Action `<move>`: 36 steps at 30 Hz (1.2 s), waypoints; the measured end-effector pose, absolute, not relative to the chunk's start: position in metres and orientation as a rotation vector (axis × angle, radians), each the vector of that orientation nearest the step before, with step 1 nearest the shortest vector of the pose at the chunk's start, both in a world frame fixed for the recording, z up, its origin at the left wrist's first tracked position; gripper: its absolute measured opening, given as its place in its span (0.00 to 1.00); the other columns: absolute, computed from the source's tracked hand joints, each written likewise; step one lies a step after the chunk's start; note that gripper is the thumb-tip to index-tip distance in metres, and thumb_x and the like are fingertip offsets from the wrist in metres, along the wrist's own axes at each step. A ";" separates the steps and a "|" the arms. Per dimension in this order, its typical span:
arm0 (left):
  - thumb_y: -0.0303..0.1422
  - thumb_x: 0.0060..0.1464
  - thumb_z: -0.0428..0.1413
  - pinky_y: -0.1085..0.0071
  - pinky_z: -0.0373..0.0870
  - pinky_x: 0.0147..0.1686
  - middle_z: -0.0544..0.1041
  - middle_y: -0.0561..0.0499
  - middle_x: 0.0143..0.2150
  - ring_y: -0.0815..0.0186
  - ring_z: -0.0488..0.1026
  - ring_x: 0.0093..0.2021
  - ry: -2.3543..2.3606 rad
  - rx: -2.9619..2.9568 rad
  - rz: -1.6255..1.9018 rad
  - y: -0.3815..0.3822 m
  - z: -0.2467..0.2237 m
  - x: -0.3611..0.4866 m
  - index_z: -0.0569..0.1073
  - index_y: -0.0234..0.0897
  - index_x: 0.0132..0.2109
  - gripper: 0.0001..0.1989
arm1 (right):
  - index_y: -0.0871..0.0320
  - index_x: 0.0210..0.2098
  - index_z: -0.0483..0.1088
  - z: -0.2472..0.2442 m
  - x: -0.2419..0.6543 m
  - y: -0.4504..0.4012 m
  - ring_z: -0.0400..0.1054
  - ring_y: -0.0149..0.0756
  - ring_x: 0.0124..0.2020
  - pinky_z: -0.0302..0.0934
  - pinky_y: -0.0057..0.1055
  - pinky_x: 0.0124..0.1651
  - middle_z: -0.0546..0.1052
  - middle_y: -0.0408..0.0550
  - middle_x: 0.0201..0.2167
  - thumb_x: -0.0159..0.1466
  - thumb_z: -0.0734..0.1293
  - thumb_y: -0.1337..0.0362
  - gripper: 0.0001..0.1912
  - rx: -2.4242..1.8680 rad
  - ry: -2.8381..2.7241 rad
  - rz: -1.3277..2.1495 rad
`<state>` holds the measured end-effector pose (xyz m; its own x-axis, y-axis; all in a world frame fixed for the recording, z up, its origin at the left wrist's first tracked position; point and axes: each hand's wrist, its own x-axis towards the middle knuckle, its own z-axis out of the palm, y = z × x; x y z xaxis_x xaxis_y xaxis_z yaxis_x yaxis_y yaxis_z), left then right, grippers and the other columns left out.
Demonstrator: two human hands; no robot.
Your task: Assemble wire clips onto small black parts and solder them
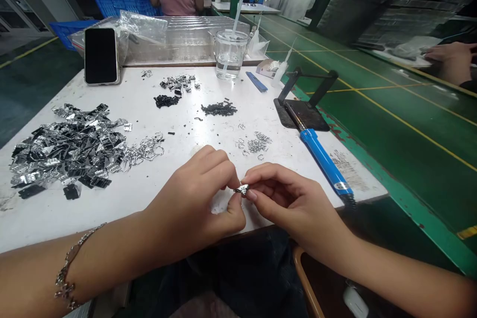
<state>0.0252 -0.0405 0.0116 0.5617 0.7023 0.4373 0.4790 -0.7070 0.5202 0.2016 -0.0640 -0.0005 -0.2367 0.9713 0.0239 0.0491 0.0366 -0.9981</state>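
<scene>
The left hand (203, 194) and the right hand (294, 196) meet fingertip to fingertip, both pinching 1 small silvery metal part (243, 189) between thumb and forefinger, just above the near edge of the white worktable (186, 131). Its finer shape is mostly hidden by the fingers. A chain bracelet (67, 268) circles the left wrist. Out to the left of the left hand spreads a large pile of silver-and-black parts (74, 151), with loose bent wire clips (143, 151) at its near-hand side. Just beyond the right hand lies a smaller heap of wire pieces (260, 142). Farther ahead of both hands are 2 heaps of small black pieces. To the right of the right hand, a blue-handled soldering iron (324, 161) leans with its metal shaft on a black stand (316, 120). Well beyond the hands stand a clear cup (228, 54) and, farther left, a smartphone (100, 54).
</scene>
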 end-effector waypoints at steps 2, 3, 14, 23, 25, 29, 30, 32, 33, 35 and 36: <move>0.21 0.47 0.52 0.70 0.60 0.31 0.63 0.53 0.27 0.67 0.59 0.32 0.940 2.506 0.931 -0.041 0.011 0.026 0.61 0.36 0.29 0.07 | 0.57 0.36 0.70 -0.001 0.202 -0.065 0.70 0.29 0.37 0.66 0.23 0.41 0.74 0.43 0.34 0.59 0.66 0.71 0.06 -1.125 -1.492 1.281; 0.21 0.48 0.51 0.70 0.60 0.31 0.63 0.53 0.27 0.67 0.59 0.31 0.925 2.525 0.933 -0.041 0.011 0.026 0.61 0.36 0.29 0.07 | 0.56 0.37 0.70 -0.002 0.202 -0.066 0.70 0.29 0.37 0.66 0.24 0.40 0.74 0.44 0.34 0.59 0.66 0.71 0.06 -1.135 -1.517 1.252; 0.22 0.51 0.52 0.67 0.61 0.30 0.66 0.49 0.27 0.65 0.61 0.31 0.795 2.719 0.969 -0.040 0.008 0.022 0.61 0.36 0.29 0.08 | 0.54 0.35 0.68 -0.009 0.202 -0.073 0.68 0.32 0.39 0.64 0.29 0.40 0.72 0.44 0.35 0.59 0.65 0.74 0.08 -1.091 -1.614 1.046; 0.22 0.49 0.54 0.67 0.62 0.31 0.67 0.49 0.27 0.64 0.63 0.32 0.724 2.764 0.965 -0.042 0.006 0.018 0.63 0.36 0.29 0.07 | 0.54 0.35 0.67 -0.014 0.203 -0.080 0.68 0.30 0.37 0.64 0.28 0.37 0.72 0.44 0.36 0.58 0.65 0.76 0.11 -1.011 -1.736 0.879; 0.23 0.49 0.54 0.68 0.62 0.30 0.67 0.50 0.27 0.66 0.63 0.32 0.780 2.649 0.936 -0.042 0.008 0.018 0.63 0.36 0.30 0.06 | 0.54 0.35 0.67 -0.014 0.203 -0.080 0.68 0.30 0.36 0.63 0.28 0.36 0.72 0.44 0.36 0.57 0.66 0.76 0.11 -1.022 -1.719 0.903; 0.26 0.48 0.55 0.73 0.62 0.28 0.67 0.54 0.27 0.70 0.63 0.29 0.940 2.258 0.699 -0.038 0.015 0.019 0.64 0.37 0.29 0.06 | 0.54 0.33 0.67 -0.010 0.200 -0.076 0.68 0.31 0.35 0.63 0.28 0.36 0.71 0.44 0.33 0.56 0.66 0.74 0.09 -1.086 -1.584 1.029; 0.27 0.48 0.55 0.74 0.62 0.27 0.67 0.55 0.26 0.71 0.63 0.28 0.968 2.168 0.637 -0.037 0.016 0.020 0.64 0.37 0.29 0.06 | 0.55 0.32 0.67 -0.008 0.199 -0.075 0.68 0.31 0.34 0.64 0.27 0.35 0.71 0.44 0.32 0.56 0.66 0.74 0.08 -1.111 -1.541 1.069; 0.29 0.49 0.55 0.76 0.60 0.25 0.67 0.56 0.26 0.72 0.63 0.27 1.007 2.030 0.547 -0.035 0.017 0.020 0.66 0.38 0.30 0.04 | 0.56 0.32 0.67 -0.005 0.199 -0.072 0.68 0.31 0.33 0.63 0.26 0.33 0.71 0.44 0.30 0.55 0.67 0.72 0.07 -1.161 -1.466 1.157; 0.29 0.50 0.55 0.76 0.60 0.25 0.68 0.57 0.27 0.72 0.63 0.26 1.017 1.991 0.519 -0.035 0.017 0.019 0.67 0.38 0.31 0.03 | 0.56 0.32 0.67 -0.003 0.199 -0.071 0.68 0.31 0.31 0.63 0.26 0.31 0.71 0.44 0.28 0.55 0.67 0.71 0.06 -1.185 -1.437 1.208; 0.31 0.52 0.54 0.76 0.59 0.25 0.68 0.58 0.27 0.72 0.62 0.26 1.024 1.966 0.491 -0.034 0.016 0.019 0.68 0.39 0.34 0.01 | 0.56 0.32 0.68 0.000 0.200 -0.068 0.67 0.30 0.28 0.63 0.25 0.28 0.71 0.43 0.26 0.55 0.68 0.69 0.05 -1.224 -1.389 1.315; 0.31 0.53 0.53 0.76 0.59 0.25 0.69 0.58 0.28 0.72 0.63 0.26 1.027 1.974 0.488 -0.033 0.016 0.019 0.68 0.39 0.35 0.02 | 0.57 0.32 0.69 0.001 0.201 -0.066 0.66 0.29 0.26 0.62 0.24 0.26 0.71 0.42 0.24 0.55 0.68 0.68 0.05 -1.241 -1.372 1.372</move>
<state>0.0188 -0.0334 0.0159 0.5893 0.8071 -0.0363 0.4814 -0.3147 0.8180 0.2007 -0.0664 0.0013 -0.1842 0.9785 -0.0928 0.0929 -0.0766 -0.9927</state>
